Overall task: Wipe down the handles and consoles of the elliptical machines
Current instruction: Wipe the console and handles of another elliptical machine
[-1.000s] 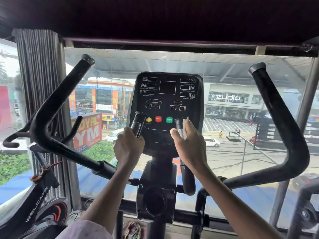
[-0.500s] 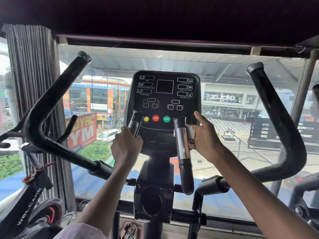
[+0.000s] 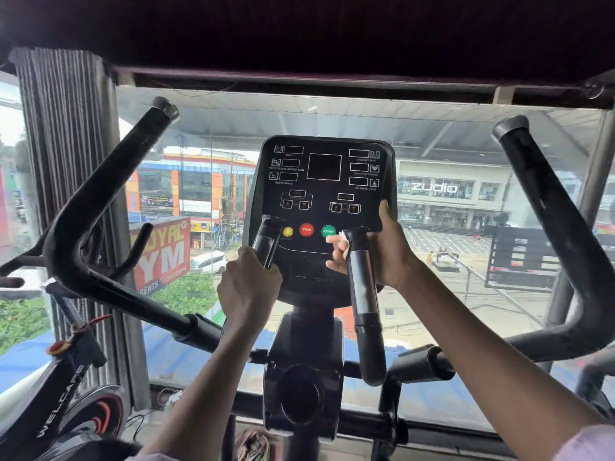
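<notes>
A: Console (image 3: pixel 324 194) buttons read STOP (image 3: pixel 306 229), START (image 3: pixel 328 231); labels TIME, RESISTANCE, CALORIES.

B: Outside, "zudio" on the grey building (image 3: pixel 434 187). Red sign (image 3: pixel 161 252) shows "YM". Bike frame (image 3: pixel 60 402): WELCARE.

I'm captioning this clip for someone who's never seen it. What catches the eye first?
The black console sits dead centre, its red STOP button and green START button bright against it. Just below, the left hand grips the left inner handle, and the right hand wraps the right inner handle with a white cloth.
</notes>
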